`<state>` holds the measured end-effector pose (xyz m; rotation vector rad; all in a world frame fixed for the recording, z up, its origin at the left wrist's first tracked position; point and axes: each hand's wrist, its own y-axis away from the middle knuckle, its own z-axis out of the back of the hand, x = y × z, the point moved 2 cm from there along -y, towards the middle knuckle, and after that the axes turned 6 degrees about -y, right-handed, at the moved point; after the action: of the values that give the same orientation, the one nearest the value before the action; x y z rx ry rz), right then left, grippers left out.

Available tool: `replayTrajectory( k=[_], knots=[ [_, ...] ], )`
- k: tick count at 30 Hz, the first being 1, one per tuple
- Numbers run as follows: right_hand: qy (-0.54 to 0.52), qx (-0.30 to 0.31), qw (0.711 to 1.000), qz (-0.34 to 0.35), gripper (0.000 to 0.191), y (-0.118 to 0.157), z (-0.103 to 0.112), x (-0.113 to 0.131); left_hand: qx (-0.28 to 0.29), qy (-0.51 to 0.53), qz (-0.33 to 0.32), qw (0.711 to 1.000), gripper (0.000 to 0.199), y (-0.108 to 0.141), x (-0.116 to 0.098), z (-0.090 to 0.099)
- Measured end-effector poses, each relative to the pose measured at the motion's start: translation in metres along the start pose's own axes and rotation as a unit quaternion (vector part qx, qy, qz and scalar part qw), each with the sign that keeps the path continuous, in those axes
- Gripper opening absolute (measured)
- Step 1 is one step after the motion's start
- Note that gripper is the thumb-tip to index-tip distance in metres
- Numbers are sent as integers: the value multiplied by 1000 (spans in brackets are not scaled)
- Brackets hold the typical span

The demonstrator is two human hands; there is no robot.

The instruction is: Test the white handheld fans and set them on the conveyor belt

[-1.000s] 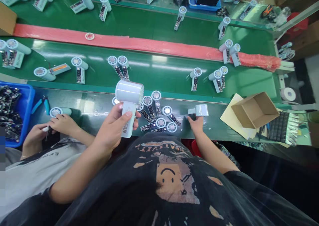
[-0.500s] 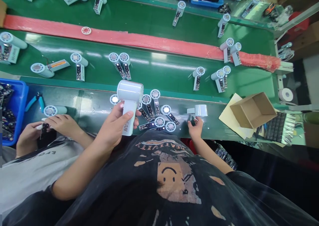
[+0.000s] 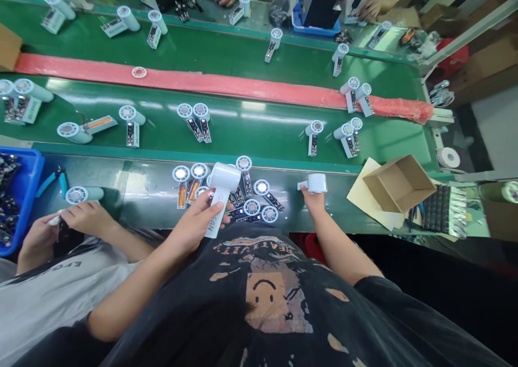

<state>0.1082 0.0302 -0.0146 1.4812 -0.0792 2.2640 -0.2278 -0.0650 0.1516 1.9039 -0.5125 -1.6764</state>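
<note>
One wide, glossy green belt (image 3: 259, 132) runs across the upper half of the frame, with one grey-green metal worktable (image 3: 133, 175) along its near side. One long pink plastic-looking strip (image 3: 243, 86) splits the belt lengthwise. Far left there's one blue plastic bin (image 3: 38, 164) full of small dark parts, and on the right one open brown cardboard box (image 3: 380, 194) sitting partly on a pale yellow sheet (image 3: 358, 194).

Now the pale blue, hammer-shaped fan-like units (image 3: 317, 127) with round ends: I count nine on the near lane, five on the far lane and two by the strip's right end. The pile at centre on the worktable shows at least seven round ends; the rest are covered, so no exact total.

Grip-wise, the left hand (image 3: 198, 213) is at centre, fingers wrapped around the handle of one glossy pale blue fan body (image 3: 225, 178), thumb along its front, head end up, just over the pile. The right hand (image 3: 313, 201), right of centre, has its fingertips on a second, whitish fan body (image 3: 317, 183) at the table; can't tell if it's properly gripped or just touched.

Smaller stuff: one pair of blue-handled pliers (image 3: 63, 184) at left, and one white ring-shaped disc (image 3: 139, 72) on the strip.
</note>
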Motion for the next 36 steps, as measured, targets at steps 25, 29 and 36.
replayTrajectory(
  k=[25, 29, 36],
  knots=[
    [-277, 430, 858, -39, 47, 90, -14, 169, 29, 175, -108, 978, 62, -28, 13, -70],
    [-262, 439, 859, -27, 47, 86, -11, 162, 11, 184, -113, 976, 58, -27, 14, -73],
    [-262, 452, 852, -29, 47, 82, -11, 160, -33, 192, -125, 973, 57, -29, 21, -75]
  ],
)
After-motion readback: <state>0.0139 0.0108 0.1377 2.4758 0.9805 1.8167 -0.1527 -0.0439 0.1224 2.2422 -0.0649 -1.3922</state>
